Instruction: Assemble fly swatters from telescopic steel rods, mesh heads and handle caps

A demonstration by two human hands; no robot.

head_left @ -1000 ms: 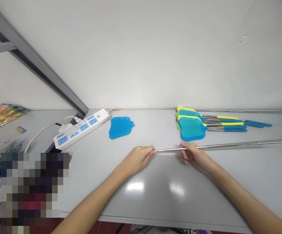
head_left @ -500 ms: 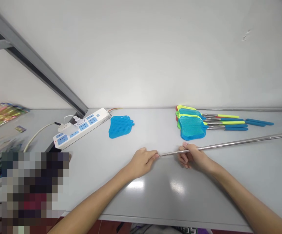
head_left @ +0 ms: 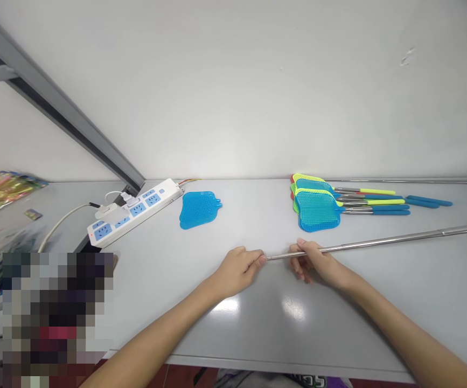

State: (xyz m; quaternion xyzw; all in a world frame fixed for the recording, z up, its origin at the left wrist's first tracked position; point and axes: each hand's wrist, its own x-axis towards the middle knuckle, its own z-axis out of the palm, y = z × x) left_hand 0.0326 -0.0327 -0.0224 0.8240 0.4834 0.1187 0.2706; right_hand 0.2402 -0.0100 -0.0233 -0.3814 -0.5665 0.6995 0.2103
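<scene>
As it runs rightward, the silvery rod [head_left: 398,238] thickens.

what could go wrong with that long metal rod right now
The telescopic metal rod runs out of view on the right, so its far end might bump something unseen. The left hand grips it near its thin end, so it could slip. Swinging it toward the stacked fly swatters might knock them askew.

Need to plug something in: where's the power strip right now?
In the head view, the power strip lies left of the blue swatter mesh, beyond and left of the left hand.
</scene>
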